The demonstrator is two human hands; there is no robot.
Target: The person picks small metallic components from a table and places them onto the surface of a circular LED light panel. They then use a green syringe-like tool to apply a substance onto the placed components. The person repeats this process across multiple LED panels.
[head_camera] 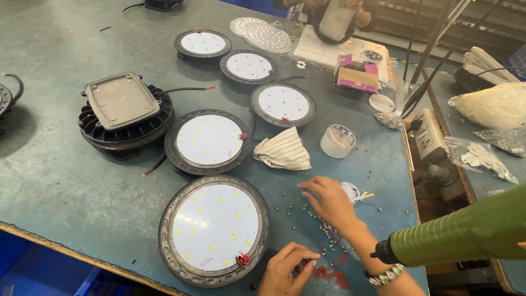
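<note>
Near the table's (66,181) front edge, the left hand (286,269) curls its fingers loosely over tiny metal screws (330,234) and red washers (332,275); whether it pinches 1 is unclear. The right hand (330,201) rests spread on the screws. 5 round, ribbed lamp housings (214,230) show flat white LED boards.

Five round LED lamps (214,228), one upturned housing (121,112).
</note>
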